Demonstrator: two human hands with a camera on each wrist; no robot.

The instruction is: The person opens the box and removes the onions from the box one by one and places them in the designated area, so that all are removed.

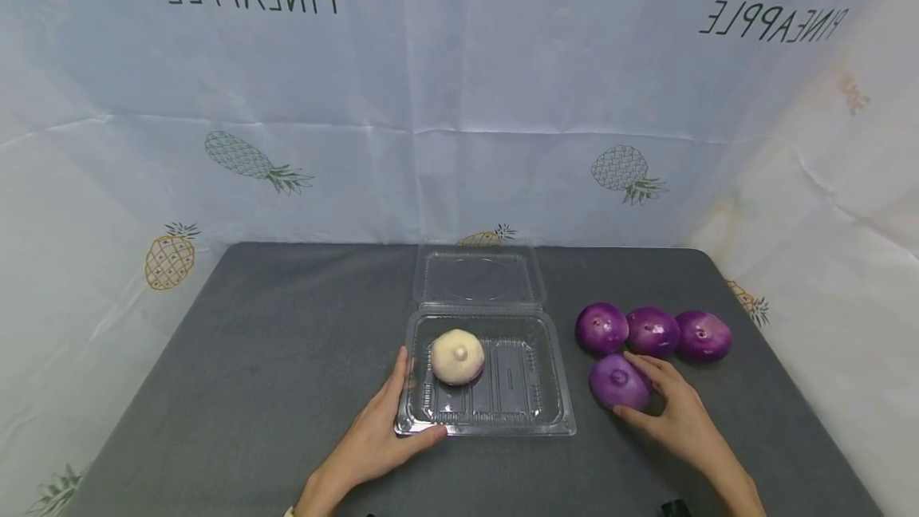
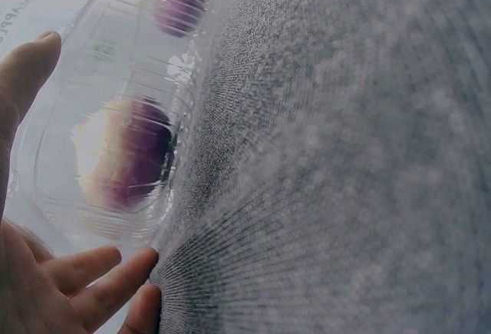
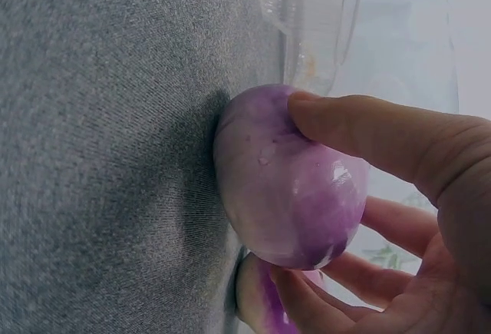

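A clear plastic clamshell box [image 1: 556, 413] lies with its lid folded back, and a pale turnip [image 1: 457, 357] with a purple underside sits in its left half. At the box's front left corner is my left hand [image 1: 376, 429], thumb near the front rim and fingers spread along the left side. My right hand [image 1: 671, 409] holds a purple turnip [image 1: 619, 381] between thumb and fingers. In the right wrist view that turnip [image 3: 288, 188] appears on or just above the cloth, thumb [image 3: 360, 123] pressed against it.
Behind the held turnip stand three more purple turnips in a row: left [image 1: 601, 329], middle [image 1: 652, 331] and right [image 1: 704, 336]. Grey cloth [image 1: 287, 341] covers the table. A pineapple-print curtain [image 1: 467, 86] hangs behind it. A small dark object [image 1: 675, 508] shows at the front edge.
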